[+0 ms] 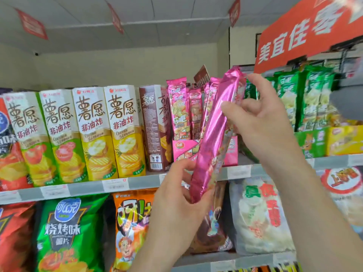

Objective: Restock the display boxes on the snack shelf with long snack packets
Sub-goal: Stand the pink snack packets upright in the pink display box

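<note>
Between both hands, before the upper shelf (141,182): one long snack packet (214,134), glossy pink foil, slim and tube-like, crimped at the top. Its lower end is gripped by the curled left hand (176,203); its upper part is pinched by the right hand (261,118). The long axis is held steeply tilted, top end up and rightward. Behind it, a pink card display box (181,149) is stocked with upright matching packets (177,107); green packets (312,103) are racked alongside.
</note>
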Demonstrator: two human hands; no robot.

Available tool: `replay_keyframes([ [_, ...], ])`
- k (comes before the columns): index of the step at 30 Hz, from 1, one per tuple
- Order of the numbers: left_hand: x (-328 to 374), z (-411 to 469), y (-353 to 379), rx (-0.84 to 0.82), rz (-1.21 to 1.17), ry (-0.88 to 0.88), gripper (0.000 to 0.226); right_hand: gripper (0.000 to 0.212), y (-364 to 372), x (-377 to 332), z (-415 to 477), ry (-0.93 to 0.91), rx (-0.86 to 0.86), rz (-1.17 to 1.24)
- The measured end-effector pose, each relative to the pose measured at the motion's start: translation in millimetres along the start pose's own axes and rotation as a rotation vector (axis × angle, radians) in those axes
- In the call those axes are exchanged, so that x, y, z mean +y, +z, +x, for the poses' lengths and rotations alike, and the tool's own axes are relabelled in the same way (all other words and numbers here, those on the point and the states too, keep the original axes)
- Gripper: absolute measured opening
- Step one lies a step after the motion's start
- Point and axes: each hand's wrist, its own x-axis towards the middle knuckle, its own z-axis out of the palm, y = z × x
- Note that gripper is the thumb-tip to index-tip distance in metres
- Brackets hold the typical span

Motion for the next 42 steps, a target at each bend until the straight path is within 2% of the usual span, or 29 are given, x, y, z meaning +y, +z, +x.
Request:
replay_keyframes([
  [4,18.4,35.5,-13.7,-0.11,0.068,0.158,0.035,0.057,-15.7,-17.0,32.9,-0.053,-0.155,0.08],
  [7,51.4,89.4,-26.7,-0.125,-0.115,0.234,0.034,0.05,-17.7,-34.2,59.0,-0.137,-0.324,0.184],
  [9,76.2,129.2,-35.0,-0.106,-0.18,0.287,0.045,0.049,-17.7,-43.3,75.4,-0.18,-0.406,0.23],
  [11,98.4,161.3,-43.4,-0.165,-0.2,0.346,0.062,0.049,-16.5,-49.8,90.3,-0.219,-0.447,0.248],
  [14,118.9,196.6,-56.5,-0.255,-0.113,0.445,0.083,0.043,-16.0,-55.2,112.5,-0.243,-0.363,0.273],
  [16,127.1,213.8,-60.7,-0.233,-0.011,0.494,0.082,0.028,-18.8,-52.2,126.9,-0.274,-0.245,0.107],
  [18,133.5,235.5,-62.3,-0.117,0.08,0.523,0.074,0.03,-25.6,-45.4,145.5,-0.301,-0.171,-0.126],
  [19,134.4,244.7,-63.0,-0.047,0.112,0.527,0.071,0.032,-28.0,-40.3,152.2,-0.294,-0.19,-0.237],
  [21,136.2,263.8,-64.4,0.101,0.192,0.578,0.066,0.042,-28.8,-29.5,165.3,-0.269,-0.335,-0.498],
  [24,135.4,285.1,-64.3,0.233,0.261,0.644,0.065,0.085,-22.2,-15.3,177.8,-0.188,-0.632,-0.764],
  [26,132.2,296.2,-62.7,0.244,0.293,0.65,0.066,0.107,-16.8,-7.4,184.4,-0.115,-0.817,-0.9],
  [29,122.4,308.4,-55.9,0.215,0.398,0.672,0.067,0.117,-10.1,1.2,191.1,-0.016,-0.952,-1.053],
  [33,111.6,315.5,-42.4,0.161,0.404,0.654,0.066,0.103,-11.2,6.4,192.4,-0.05,-0.984,-1.042],
  [38,98.7,321.6,-28.5,0.039,0.474,0.585,0.065,0.079,-22.1,10.5,190.8,-0.113,-0.924,-0.979],
  [42,87.0,322.9,-17.5,-0.196,0.586,0.428,0.059,0.061,-24.5,9.4,189.2,-0.129,-0.941,-0.891],
])
